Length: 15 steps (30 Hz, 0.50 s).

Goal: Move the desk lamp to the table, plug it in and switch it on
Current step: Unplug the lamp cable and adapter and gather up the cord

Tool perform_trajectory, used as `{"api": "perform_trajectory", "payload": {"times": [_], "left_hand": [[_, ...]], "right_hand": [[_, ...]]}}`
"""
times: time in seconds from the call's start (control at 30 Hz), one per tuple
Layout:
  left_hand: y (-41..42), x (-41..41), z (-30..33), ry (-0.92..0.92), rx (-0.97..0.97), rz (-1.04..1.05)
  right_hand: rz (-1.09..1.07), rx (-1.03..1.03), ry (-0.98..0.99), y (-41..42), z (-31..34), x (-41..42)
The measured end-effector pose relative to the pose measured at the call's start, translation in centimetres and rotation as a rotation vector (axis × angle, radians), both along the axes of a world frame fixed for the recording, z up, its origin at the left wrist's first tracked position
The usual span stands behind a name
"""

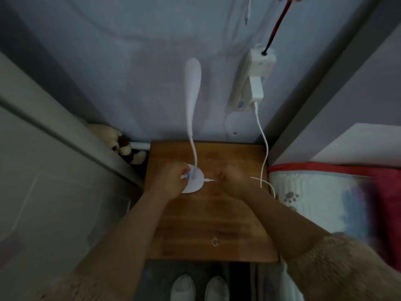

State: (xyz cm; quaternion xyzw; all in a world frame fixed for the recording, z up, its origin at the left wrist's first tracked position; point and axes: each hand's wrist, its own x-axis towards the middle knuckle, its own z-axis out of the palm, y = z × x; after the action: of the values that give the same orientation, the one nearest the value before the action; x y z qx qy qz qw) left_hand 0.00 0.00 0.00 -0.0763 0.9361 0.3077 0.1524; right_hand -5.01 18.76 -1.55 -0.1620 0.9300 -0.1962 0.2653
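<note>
Head view: desk lamp [192, 135] stands on the wooden table [208, 222]. Left hand [171, 181] grips its round base; right hand [235, 181], closed, pinches the white cable [263, 153] plug just beside the base.

White lamp [192, 118], brown wooden table [208, 224], red-edged paw-print quilt [314, 192].
</note>
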Motion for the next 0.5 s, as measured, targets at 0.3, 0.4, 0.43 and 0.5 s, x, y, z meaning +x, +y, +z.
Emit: {"api": "perform_trajectory", "payload": {"times": [0.3, 0.4, 0.43, 0.5], "left_hand": [[1.1, -2.2, -4.0, 0.035, -0.027, -0.031], [1.1, -2.5, -4.9, 0.011, 0.017, -0.010], [1.0, -2.6, -5.4, 0.001, 0.022, -0.007], [0.9, -2.6, -6.0, -0.017, 0.020, -0.019]], "right_hand": [[0.074, 0.059, 0.043, -1.2, -6.7, -1.2], [0.114, 0.038, 0.100, -1.4, -8.0, -1.0], [0.128, 0.045, 0.125, -1.4, -8.5, -1.1], [0.146, 0.078, 0.154, -1.4, -9.0, -1.3]]}}
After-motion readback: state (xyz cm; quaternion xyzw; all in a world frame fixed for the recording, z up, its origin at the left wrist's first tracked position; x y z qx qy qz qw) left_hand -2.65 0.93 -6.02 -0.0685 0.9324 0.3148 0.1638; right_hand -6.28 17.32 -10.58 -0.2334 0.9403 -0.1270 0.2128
